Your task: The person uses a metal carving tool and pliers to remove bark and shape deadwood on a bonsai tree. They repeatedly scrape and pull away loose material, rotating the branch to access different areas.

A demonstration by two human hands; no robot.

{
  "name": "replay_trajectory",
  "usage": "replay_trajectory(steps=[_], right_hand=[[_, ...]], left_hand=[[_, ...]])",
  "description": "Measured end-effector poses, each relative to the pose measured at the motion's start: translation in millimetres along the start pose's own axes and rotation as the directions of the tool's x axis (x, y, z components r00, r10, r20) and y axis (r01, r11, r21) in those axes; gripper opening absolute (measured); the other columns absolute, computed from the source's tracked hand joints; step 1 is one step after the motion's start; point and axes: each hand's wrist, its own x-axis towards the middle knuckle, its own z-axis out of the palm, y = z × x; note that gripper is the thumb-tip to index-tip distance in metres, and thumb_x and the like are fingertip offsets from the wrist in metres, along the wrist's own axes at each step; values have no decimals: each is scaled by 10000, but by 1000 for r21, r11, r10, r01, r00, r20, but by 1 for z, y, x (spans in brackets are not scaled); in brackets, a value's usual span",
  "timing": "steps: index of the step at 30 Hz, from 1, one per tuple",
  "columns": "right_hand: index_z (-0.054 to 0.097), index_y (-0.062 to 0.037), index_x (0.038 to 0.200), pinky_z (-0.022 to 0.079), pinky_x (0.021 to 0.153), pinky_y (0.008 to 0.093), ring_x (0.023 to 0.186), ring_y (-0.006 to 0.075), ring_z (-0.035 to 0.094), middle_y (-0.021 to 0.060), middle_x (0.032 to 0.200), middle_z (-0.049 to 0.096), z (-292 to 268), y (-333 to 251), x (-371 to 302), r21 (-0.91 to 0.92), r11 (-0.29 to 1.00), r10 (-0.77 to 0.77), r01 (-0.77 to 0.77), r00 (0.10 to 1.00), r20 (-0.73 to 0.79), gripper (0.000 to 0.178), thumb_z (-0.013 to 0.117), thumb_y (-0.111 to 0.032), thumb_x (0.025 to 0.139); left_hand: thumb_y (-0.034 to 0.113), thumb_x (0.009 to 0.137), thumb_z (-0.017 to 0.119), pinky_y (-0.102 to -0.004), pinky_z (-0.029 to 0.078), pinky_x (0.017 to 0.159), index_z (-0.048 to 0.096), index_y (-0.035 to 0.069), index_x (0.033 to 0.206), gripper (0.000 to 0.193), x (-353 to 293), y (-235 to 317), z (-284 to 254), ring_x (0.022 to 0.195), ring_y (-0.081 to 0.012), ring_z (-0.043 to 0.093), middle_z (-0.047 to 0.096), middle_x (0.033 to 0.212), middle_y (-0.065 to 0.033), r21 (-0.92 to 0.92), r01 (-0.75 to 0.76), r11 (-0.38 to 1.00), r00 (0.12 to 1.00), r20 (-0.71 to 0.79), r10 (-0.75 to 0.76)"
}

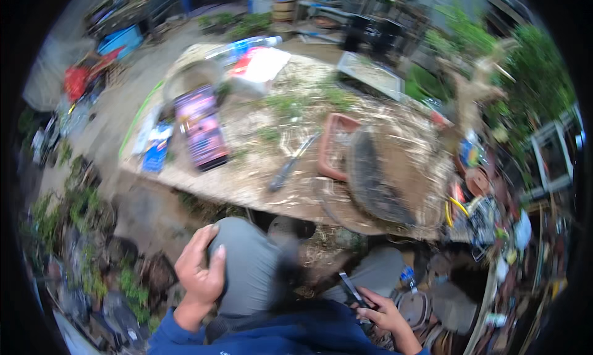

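Blue cloth (290,335) flanks the right hand (385,315) gripping a slim, shiny tool (352,288).

Contents of the tabletop and surroundings

On the tabletop (247,179), I list: one phone (202,126), screen lit; one blue packet (158,146), just beside it; one clear bottle (250,45), lying at the far edge; one red-and-white package (260,65), near the bottle; one slim tool (285,173), dark-handled; one terracotta-coloured tray (325,150), rectangular; one dark oval vessel (378,181), overlapping the tray in my view. Beyond, I record: one blue container (123,40); one red bag (76,83); one wooden tub (283,9); leafy greenery (534,62), right. Blur hides finer detail.
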Motion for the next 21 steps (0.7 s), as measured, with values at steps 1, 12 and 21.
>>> replay_trajectory(steps=[1, 12, 21], right_hand=[[428, -17, 1592, 602, 879, 313, 1014, 192, 707, 120, 1297, 698, -3, -14, -3, 69, 998, 5, -11, 995, 98, 600, 643, -44, 1033], [391, 142, 1530, 446, 1133, 528, 1346, 487, 574, 376, 1435, 561, -77, -143, -49, 436, 722, -688, 537, 494, 532, 971, 825, -458, 902], [513, -54, 1056, 500, 590, 314, 622, 189, 616, 92, 693, 614, -80, -212, -17, -60, 383, -831, 922, 316, -458, 578, 785, -546, 920]], left_hand=[[-16, 894, 711, -395, 555, 1012, 654, -134, 1269, 396, 14, 15, 10, 1100, -324, 746, 723, 1225, -271, -164, -22, 986, 1000, -14, 20], [2, 967, 696, -375, 528, 1081, 568, -95, 1399, 461, 157, 187, 174, 1231, -278, 681, 688, 1336, -235, -749, -127, 650, 971, 40, 236], [-14, 928, 730, -332, 551, 1024, 435, -83, 1424, 581, 185, 254, 252, 1192, -232, 677, 667, 1308, -230, -832, -199, 518, 954, -43, 298]])
